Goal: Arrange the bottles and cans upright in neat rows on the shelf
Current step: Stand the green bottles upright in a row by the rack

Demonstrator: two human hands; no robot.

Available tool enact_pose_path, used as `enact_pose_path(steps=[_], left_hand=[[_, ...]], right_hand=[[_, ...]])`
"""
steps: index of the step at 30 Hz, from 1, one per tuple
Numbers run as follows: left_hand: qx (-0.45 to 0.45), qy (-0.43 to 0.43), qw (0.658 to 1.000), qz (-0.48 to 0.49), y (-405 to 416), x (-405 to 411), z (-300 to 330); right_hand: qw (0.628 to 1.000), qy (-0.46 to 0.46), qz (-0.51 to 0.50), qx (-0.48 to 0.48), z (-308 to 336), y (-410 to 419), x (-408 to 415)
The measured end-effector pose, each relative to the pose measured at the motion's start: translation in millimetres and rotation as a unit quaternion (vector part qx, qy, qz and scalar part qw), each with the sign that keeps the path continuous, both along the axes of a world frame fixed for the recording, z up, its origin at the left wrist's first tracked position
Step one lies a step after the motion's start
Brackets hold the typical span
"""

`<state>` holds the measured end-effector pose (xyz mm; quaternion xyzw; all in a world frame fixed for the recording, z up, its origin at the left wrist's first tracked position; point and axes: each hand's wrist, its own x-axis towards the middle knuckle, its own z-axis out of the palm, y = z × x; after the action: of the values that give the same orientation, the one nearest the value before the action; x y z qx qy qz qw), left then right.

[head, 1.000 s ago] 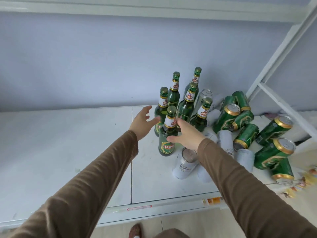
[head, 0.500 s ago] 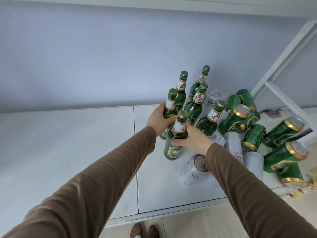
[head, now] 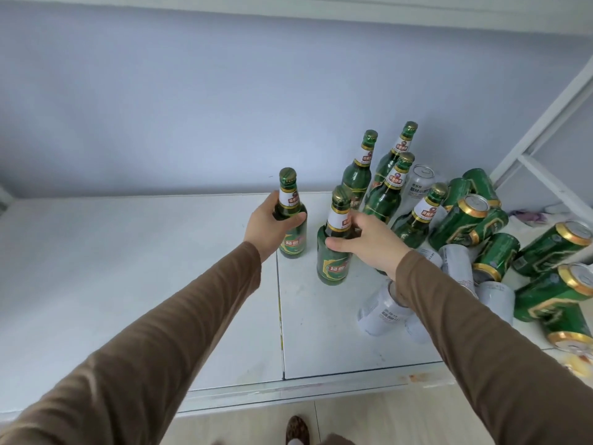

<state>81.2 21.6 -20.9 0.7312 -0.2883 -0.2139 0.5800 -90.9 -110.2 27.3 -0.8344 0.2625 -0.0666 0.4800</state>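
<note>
Two bottles are in my grasp: my left hand (head: 268, 221) wraps one bottle (head: 290, 216), my right hand (head: 365, 240) clasps another bottle (head: 335, 242). Cans (head: 462, 216) lie toppled right of it. Next, I judge, comes setting both down left, side by side.

Soft, even daylight fills the scene, bright but not harsh. The white shelf (head: 134, 284) looks pale and slightly washed out, with only faint shadows at the feet of the green bottles (head: 333, 252). Small highlights glint on the glass and on the gold can rims (head: 473, 205) to the right of the bottles. Wide-angle distortion bends the shelf frame (head: 545, 123) and stretches the brown sleeves (head: 160, 364) near the lower edge. Focus is mildly soft throughout.
</note>
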Motion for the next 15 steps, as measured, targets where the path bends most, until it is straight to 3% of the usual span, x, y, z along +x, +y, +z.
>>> enact_pose_path(steps=[6,15], left_hand=[[-0.007,-0.001,1.000,0.029,100,41,18],[0.001,-0.033,0.998,0.059,282,127,38]], right_hand=[[0.999,-0.012,0.032,-0.013,20,66,44],[0.998,-0.064,0.000,0.028,7,224,154]])
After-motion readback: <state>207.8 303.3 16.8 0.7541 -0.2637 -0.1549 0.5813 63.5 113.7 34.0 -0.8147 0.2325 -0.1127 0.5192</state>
